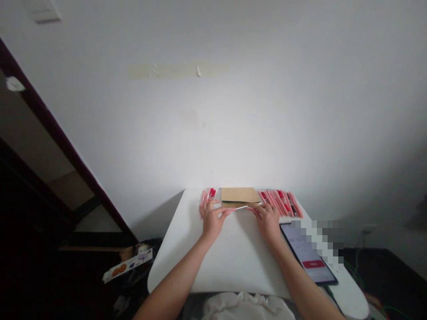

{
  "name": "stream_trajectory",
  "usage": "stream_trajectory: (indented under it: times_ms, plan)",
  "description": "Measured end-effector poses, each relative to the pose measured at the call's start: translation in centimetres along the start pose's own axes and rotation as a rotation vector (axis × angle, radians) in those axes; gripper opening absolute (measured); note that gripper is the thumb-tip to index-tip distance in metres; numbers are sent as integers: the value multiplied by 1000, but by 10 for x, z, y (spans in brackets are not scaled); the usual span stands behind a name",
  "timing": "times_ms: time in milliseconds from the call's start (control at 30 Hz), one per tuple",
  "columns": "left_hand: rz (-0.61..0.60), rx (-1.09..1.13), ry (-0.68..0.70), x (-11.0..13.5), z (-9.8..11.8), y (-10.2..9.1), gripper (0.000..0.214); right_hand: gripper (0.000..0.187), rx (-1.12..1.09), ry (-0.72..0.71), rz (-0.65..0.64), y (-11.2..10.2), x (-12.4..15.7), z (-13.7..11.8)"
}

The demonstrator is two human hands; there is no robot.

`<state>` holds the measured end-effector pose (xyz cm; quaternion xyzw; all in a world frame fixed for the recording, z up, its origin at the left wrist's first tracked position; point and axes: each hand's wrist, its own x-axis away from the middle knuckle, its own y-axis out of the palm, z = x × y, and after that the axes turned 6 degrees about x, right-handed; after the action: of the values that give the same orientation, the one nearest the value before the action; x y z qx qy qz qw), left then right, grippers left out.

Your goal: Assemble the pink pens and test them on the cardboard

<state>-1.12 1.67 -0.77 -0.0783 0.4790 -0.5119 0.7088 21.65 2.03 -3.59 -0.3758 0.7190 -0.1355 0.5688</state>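
Observation:
My left hand [212,221] and my right hand [268,221] are raised over the far part of the white table [238,262]. Between their fingertips is a thin white strip [241,208], pinched at both ends; its exact kind is too small to tell. Just behind it lies a brown paper piece [240,194], folded or stacked, with a dark line along its lower edge. Several slim pink and red sticks [211,193] are beside my left fingers, partly hidden by them. A longer row of slim pink, red and dark sticks [282,203] lies past my right hand.
A phone [308,255] with a lit screen lies at the table's right, next to my right forearm, with a cable by its lower end. The white wall [233,133] rises behind the table. On the left, a printed box [128,266] sits among dark clutter below table height.

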Motion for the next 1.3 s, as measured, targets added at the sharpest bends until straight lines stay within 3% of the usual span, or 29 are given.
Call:
stream_trajectory:
  times_ms: [200,467,833,1300]
  plan:
    - [13,-6,8,0,-1,0,9,23,-30,-27,68,1,-1,4]
    - [10,3,18,0,-1,0,8,24,-28,-15,60,-4,-2,-3]
    - [-32,3,10,-1,6,-3,9,20,-160,-162,-37,-3,-1,-12]
    - [-35,-2,44,2,7,-1,9,19,-165,-164,-81,-1,2,-14]
